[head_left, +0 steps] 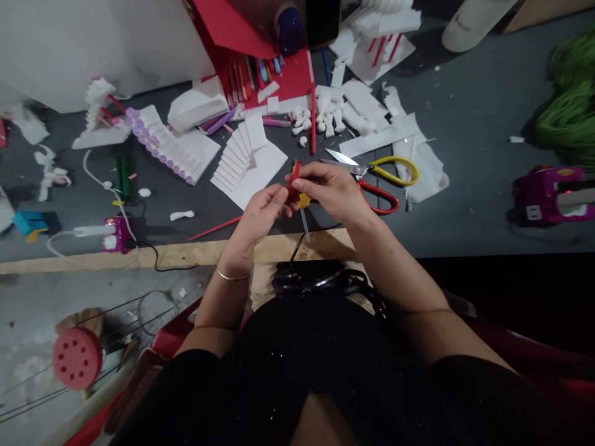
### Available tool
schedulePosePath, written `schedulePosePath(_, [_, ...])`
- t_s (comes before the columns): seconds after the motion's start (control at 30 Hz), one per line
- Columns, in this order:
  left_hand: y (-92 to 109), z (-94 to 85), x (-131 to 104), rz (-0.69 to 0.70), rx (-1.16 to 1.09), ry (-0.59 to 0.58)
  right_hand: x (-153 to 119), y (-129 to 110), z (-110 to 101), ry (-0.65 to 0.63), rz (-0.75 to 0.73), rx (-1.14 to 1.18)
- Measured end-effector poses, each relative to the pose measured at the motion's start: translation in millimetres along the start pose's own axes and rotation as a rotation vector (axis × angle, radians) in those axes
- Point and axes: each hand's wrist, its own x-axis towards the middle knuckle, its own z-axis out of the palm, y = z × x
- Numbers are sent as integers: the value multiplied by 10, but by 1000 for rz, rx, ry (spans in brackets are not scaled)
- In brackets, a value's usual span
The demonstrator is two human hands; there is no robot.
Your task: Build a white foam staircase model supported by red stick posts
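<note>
Near the table's front edge, my left hand [263, 214] and my right hand [333, 188] come together on a small red strip [296, 171]. Thumb and fingers of both are pinched on it; its lower part is partly hidden by the fingertips. Just under them lies a yellow piece [304, 201] with a pale translucent stick [305, 224] pointing toward me; my hands hide most of it. Right beside my right hand, scissors [372, 170] with one yellow and one red handle lie with their blades a little apart. A folded white paper piece [246, 162] sits beyond my left hand.
White twisted pieces [330, 111] and a red stick [313, 119] lie beyond my hands. A purple-edged folded paper piece [160, 139] is at left. Purple power sockets [117, 234] with cords stand left, another [548, 197] right, near green yarn [569, 93]. A white bottle [474, 25] lies at back right.
</note>
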Motion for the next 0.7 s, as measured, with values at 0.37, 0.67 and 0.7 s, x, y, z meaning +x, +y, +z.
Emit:
schedulePosePath(0.37, [62,-91,82,-205,-174,-97,85,-35,-77,-84,107,19])
schedulePosePath(0.67, [29,-104,117,-132,-27,-71,83,-118,-71,-149,20,-97])
schedulePosePath(0.7, [16,-155,135,-72,31,-32,140,-106,-97,-132,-13,-147])
